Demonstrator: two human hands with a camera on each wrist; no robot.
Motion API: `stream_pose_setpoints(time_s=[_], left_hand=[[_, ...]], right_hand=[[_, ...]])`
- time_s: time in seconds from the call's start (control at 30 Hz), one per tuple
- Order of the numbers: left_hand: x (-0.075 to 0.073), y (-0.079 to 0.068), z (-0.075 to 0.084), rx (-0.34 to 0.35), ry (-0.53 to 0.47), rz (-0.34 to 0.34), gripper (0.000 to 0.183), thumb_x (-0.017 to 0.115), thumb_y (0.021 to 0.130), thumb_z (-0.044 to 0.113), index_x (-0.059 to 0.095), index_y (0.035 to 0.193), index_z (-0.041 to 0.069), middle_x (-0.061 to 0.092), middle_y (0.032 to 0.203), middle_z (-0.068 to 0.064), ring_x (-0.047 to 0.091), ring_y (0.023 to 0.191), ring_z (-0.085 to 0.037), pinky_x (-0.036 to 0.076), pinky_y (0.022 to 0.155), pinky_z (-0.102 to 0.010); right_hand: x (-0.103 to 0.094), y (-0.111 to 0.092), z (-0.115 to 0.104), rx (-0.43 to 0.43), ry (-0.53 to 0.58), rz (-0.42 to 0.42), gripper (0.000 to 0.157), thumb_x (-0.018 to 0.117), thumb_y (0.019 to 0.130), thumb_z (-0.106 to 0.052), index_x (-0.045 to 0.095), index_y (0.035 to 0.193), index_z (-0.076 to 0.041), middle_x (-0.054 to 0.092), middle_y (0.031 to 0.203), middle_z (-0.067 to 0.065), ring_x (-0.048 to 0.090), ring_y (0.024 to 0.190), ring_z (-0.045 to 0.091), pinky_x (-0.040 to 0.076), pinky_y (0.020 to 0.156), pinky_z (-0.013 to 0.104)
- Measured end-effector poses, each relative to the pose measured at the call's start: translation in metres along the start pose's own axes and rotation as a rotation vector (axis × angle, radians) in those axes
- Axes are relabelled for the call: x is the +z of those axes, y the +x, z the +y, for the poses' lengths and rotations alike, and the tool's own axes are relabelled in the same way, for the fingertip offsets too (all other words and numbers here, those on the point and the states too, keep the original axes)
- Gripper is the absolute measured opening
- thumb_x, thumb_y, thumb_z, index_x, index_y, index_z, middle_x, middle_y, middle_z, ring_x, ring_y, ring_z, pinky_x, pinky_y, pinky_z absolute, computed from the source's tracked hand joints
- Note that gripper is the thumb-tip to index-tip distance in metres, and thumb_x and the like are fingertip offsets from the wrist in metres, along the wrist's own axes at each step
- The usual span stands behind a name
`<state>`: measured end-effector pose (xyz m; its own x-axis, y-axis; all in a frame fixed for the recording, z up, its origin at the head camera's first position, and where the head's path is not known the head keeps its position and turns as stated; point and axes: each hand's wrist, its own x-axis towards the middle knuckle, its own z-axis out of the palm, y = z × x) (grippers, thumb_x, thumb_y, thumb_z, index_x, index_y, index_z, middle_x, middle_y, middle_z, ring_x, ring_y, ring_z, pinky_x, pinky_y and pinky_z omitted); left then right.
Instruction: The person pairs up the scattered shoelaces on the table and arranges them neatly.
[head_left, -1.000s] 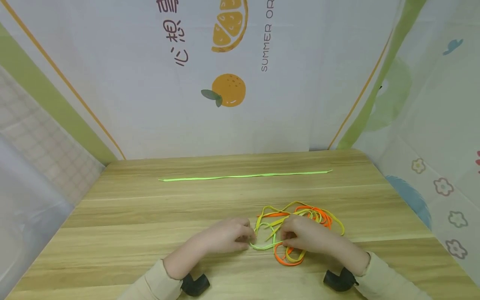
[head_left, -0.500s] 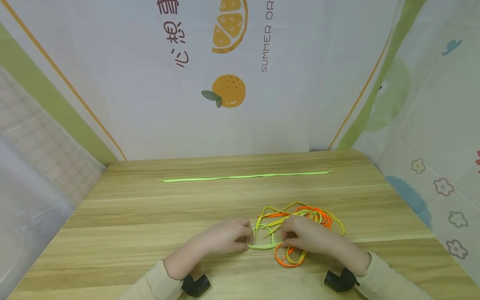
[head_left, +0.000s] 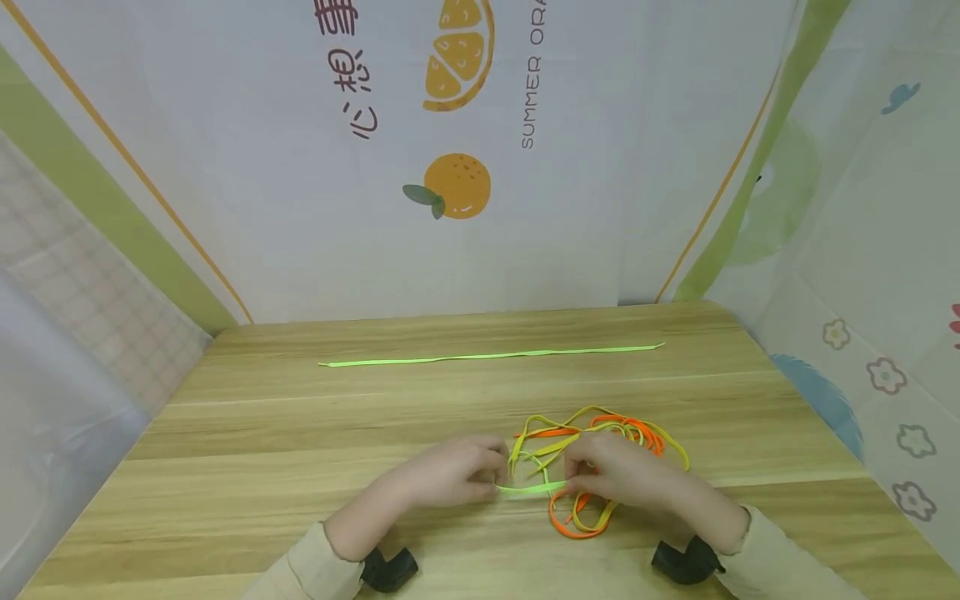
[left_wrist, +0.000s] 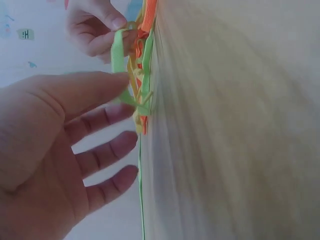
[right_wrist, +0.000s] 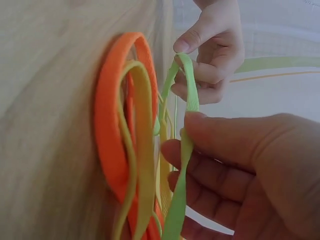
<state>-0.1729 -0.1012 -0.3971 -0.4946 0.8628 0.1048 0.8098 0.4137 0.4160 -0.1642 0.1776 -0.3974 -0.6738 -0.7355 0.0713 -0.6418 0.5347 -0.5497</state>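
Between my two hands a green shoelace [head_left: 531,489] runs in a short span just above the table, in front of a loose tangle. My left hand [head_left: 468,471] pinches it between thumb and forefinger; the other fingers are spread in the left wrist view. At the other end my right hand [head_left: 611,468] pinches the same lace with thumb and forefinger, and a length of it hangs down past the fingers in the right wrist view. Beside and beneath the right hand lie a yellow shoelace [right_wrist: 145,165] and an orange shoelace [right_wrist: 107,125], looped together on the tabletop.
A second green shoelace [head_left: 487,356] lies stretched out straight across the far part of the wooden table [head_left: 300,433]. Behind the table hangs a white printed curtain [head_left: 570,233]. Black wrist mounts [head_left: 390,570] sit under both forearms.
The green span between my hands has drawn straighter and its flat side now shows. My right hand has shifted very slightly right; the left hand has hardly moved.
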Motion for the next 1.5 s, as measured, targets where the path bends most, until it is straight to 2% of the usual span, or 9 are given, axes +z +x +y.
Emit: stream_pose_setpoints(time_s=[0.2, 0.33, 0.53, 0.67, 0.87, 1.13, 1.3, 1.5], left_hand=[[-0.003, 0.001, -0.001, 0.022, -0.071, 0.012, 0.008, 0.066, 0.087, 0.009, 0.066, 0.093, 0.013, 0.060, 0.100, 0.007, 0.052, 0.089, -0.001, 0.043, 0.084, -0.019], [-0.005, 0.000, 0.000, 0.011, -0.126, 0.027, 0.008, 0.066, 0.089, 0.010, 0.066, 0.096, 0.014, 0.062, 0.098, 0.008, 0.054, 0.085, -0.002, 0.044, 0.079, -0.018], [-0.008, -0.001, 0.001, -0.025, -0.163, 0.043, 0.005, 0.065, 0.092, 0.013, 0.064, 0.096, 0.016, 0.060, 0.086, 0.012, 0.053, 0.076, 0.000, 0.045, 0.071, -0.019], [-0.009, -0.002, 0.000, -0.032, -0.182, 0.044, 0.003, 0.063, 0.093, 0.013, 0.065, 0.096, 0.013, 0.058, 0.082, 0.012, 0.052, 0.074, 0.000, 0.047, 0.069, -0.021], [-0.012, -0.004, 0.000, -0.054, -0.230, 0.053, 0.006, 0.063, 0.093, 0.010, 0.066, 0.098, 0.012, 0.059, 0.077, 0.010, 0.050, 0.068, 0.000, 0.046, 0.063, -0.018], [-0.021, -0.007, 0.000, -0.083, -0.253, 0.075, 0.004, 0.064, 0.092, 0.008, 0.066, 0.095, 0.007, 0.054, 0.071, 0.013, 0.048, 0.065, 0.000, 0.046, 0.061, -0.020], [-0.028, -0.010, -0.002, -0.132, -0.276, 0.075, 0.009, 0.063, 0.093, 0.010, 0.067, 0.099, 0.005, 0.062, 0.073, 0.004, 0.052, 0.065, -0.002, 0.048, 0.061, -0.022], [-0.038, -0.017, -0.005, -0.162, -0.294, 0.105, 0.015, 0.061, 0.094, 0.011, 0.068, 0.103, 0.002, 0.066, 0.077, -0.002, 0.057, 0.067, -0.003, 0.050, 0.063, -0.025]], right_hand=[[-0.002, 0.000, -0.002, 0.031, 0.052, -0.006, 0.017, 0.072, 0.087, -0.017, 0.061, 0.074, -0.022, 0.053, 0.068, -0.018, 0.046, 0.059, -0.001, 0.042, 0.052, 0.021], [-0.004, -0.001, -0.002, 0.012, 0.063, 0.002, 0.017, 0.071, 0.087, -0.015, 0.061, 0.077, -0.024, 0.054, 0.071, -0.018, 0.048, 0.060, -0.001, 0.044, 0.053, 0.021], [-0.011, -0.005, -0.001, -0.010, 0.044, 0.020, 0.008, 0.071, 0.088, -0.015, 0.068, 0.089, -0.023, 0.061, 0.083, -0.018, 0.053, 0.074, 0.002, 0.047, 0.063, 0.023], [-0.017, -0.008, -0.002, -0.013, 0.040, 0.024, 0.013, 0.070, 0.088, -0.011, 0.070, 0.097, -0.020, 0.065, 0.086, -0.016, 0.054, 0.079, 0.002, 0.048, 0.066, 0.024], [-0.021, -0.011, -0.003, -0.026, -0.006, 0.043, 0.012, 0.070, 0.087, -0.011, 0.072, 0.098, -0.017, 0.067, 0.088, -0.011, 0.056, 0.081, 0.002, 0.049, 0.068, 0.025], [-0.026, -0.012, -0.005, -0.042, -0.014, 0.053, 0.010, 0.070, 0.087, -0.009, 0.073, 0.096, -0.012, 0.065, 0.089, -0.012, 0.057, 0.080, 0.002, 0.049, 0.068, 0.025], [-0.030, -0.012, -0.003, -0.103, -0.003, 0.079, 0.005, 0.068, 0.089, -0.010, 0.072, 0.091, -0.009, 0.063, 0.083, -0.011, 0.055, 0.074, 0.002, 0.048, 0.063, 0.024], [-0.034, -0.013, -0.001, -0.101, -0.005, 0.103, 0.006, 0.066, 0.091, -0.013, 0.071, 0.089, -0.010, 0.063, 0.080, -0.007, 0.051, 0.067, 0.000, 0.046, 0.057, 0.023]])
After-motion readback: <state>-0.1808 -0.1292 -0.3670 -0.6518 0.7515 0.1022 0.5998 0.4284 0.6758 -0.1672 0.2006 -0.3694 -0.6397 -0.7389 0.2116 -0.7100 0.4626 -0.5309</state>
